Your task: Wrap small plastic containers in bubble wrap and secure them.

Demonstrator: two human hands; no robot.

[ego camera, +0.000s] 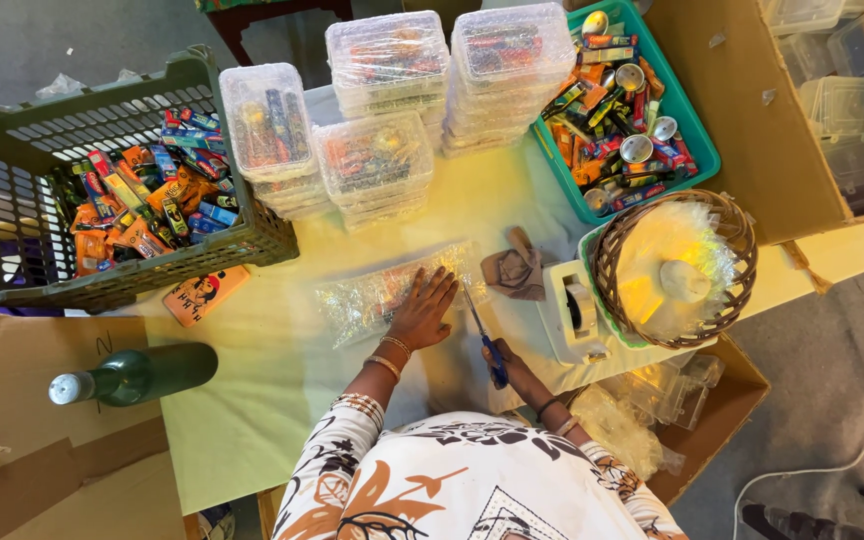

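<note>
while my left hand (422, 308) lies flat, fingers spread, on the clear bubble wrap sheet (392, 290) at mid-frame, my right hand (505, 362) is closed around blue-handled scissors (482, 330) just right of it. i reckon the wrap is light, soft and slippery, so best pinned near the cut edge. grey crate (12, 220) at upper left holds loose colourful packets; teal basket (697, 140) at upper right has packets and small tins; stacked clear boxes (392, 110) look filled.
</note>
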